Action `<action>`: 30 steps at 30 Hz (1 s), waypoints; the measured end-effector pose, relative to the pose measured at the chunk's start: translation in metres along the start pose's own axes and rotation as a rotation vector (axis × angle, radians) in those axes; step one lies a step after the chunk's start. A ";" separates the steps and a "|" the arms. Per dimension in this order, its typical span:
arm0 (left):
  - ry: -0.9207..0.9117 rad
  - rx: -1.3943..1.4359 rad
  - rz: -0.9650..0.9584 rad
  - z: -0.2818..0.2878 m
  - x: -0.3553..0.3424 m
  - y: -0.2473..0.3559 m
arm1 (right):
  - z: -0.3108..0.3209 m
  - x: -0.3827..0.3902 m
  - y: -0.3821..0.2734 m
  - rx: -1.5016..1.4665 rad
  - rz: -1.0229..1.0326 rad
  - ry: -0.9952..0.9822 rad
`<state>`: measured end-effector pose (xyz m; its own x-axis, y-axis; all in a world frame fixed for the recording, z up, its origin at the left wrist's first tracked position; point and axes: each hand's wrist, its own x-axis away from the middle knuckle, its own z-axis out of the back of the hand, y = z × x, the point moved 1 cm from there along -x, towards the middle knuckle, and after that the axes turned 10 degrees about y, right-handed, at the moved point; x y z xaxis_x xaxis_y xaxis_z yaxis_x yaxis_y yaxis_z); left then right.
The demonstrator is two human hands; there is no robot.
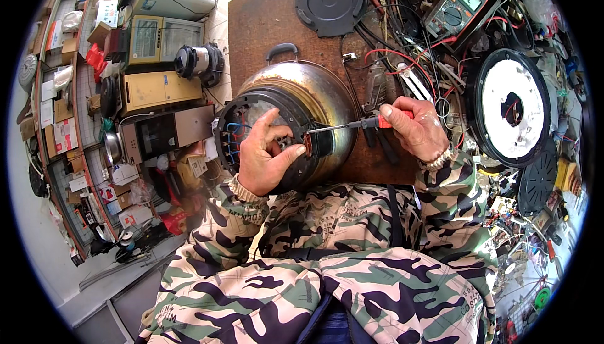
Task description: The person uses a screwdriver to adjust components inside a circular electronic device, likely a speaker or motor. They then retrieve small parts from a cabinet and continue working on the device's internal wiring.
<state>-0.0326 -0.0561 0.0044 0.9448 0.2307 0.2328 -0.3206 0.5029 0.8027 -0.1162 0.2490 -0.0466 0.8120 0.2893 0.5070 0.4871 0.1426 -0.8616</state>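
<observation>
A metal pot-shaped appliance (330, 95) lies on its side on the brown workbench, its black base turned to the left with coloured wires showing inside. My right hand (418, 127) is closed round the red and black handle of a screwdriver (343, 126). The shaft points left, and its tip meets the rim of the black base. At that base my left hand (267, 152) rests with thumb and fingers bent and apart around the opening. Whether its fingertips pinch a small part there is hidden.
A round black cover (331, 1) lies at the bench's far side. Tangled cables and a multimeter (454, 14) are at the far right. A white disc with a black rim (513, 108) stands at the right. Loaded shelves (69, 124) and appliances line the left.
</observation>
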 end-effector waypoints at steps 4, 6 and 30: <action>-0.012 -0.029 -0.005 0.001 0.000 0.001 | 0.001 -0.007 0.007 -0.129 -0.015 -0.074; -0.008 -0.008 -0.008 -0.001 0.000 0.000 | 0.001 -0.001 -0.004 -0.212 -0.064 -0.070; -0.011 -0.081 -0.052 0.001 0.001 0.002 | -0.003 0.000 0.006 -0.225 -0.009 -0.040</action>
<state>-0.0322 -0.0555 0.0070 0.9609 0.1937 0.1978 -0.2747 0.5797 0.7671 -0.1127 0.2469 -0.0514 0.7960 0.3268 0.5094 0.5576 -0.0684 -0.8273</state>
